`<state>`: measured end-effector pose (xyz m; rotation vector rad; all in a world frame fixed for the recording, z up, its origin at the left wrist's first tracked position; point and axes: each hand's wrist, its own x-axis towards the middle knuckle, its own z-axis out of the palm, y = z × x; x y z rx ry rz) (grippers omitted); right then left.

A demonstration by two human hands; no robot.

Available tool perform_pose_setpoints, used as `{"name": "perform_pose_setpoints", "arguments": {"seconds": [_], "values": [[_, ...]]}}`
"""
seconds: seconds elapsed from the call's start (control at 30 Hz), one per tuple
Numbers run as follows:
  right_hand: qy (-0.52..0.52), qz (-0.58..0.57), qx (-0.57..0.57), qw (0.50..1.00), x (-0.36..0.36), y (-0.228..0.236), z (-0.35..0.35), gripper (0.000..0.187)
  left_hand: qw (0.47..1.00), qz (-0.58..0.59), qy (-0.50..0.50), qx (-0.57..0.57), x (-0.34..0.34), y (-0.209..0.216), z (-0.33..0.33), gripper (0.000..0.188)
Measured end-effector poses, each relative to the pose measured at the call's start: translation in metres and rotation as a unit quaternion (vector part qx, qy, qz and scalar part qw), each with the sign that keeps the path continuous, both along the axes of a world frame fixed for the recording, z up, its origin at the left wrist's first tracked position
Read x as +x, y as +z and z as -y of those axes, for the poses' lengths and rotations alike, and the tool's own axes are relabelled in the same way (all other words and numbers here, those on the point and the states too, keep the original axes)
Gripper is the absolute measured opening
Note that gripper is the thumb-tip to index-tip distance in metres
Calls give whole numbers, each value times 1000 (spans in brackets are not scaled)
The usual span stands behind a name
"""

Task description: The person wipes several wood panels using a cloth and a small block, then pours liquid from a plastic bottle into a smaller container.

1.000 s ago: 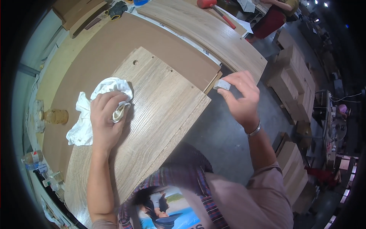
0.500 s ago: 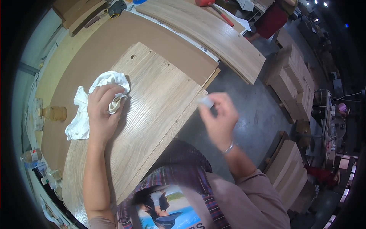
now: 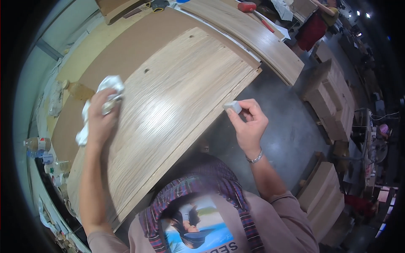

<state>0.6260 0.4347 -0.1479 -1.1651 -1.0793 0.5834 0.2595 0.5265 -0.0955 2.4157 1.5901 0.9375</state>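
A wood-grain panel with several drilled holes lies in front of me on brown board. My left hand is closed on a crumpled white cloth at the panel's left edge; part of the cloth hangs down beside the wrist. Between the thumb and fingers of my right hand is a small grey-white block. That hand is by the panel's near right edge, and the block is close to the edge; whether they touch I cannot tell.
A bottle of yellowish liquid lies left of the cloth, with a clear plastic bottle nearer. Another long panel and a red mallet are at the back. Wooden pieces stand on the floor at right. A person in red is beyond.
My left hand has moved left with the cloth, off the middle of the panel. The panel appears shifted and turned in view. My right hand still holds the block, now seen more clearly.
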Motion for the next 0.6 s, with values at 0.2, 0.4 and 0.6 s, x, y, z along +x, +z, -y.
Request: {"name": "perform_pose_setpoints", "arguments": {"seconds": [0.2,0.4,0.6], "values": [[25,63,6,998,-100,10,75,17,975,83,144,-147,-214,1,123,19],[-80,45,-34,995,-137,13,75,13,990,31,98,-93,-251,5,167,22],[-26,108,-23,994,-277,20,192,15,989,26,100,-105,-251,4,164,24]]}}
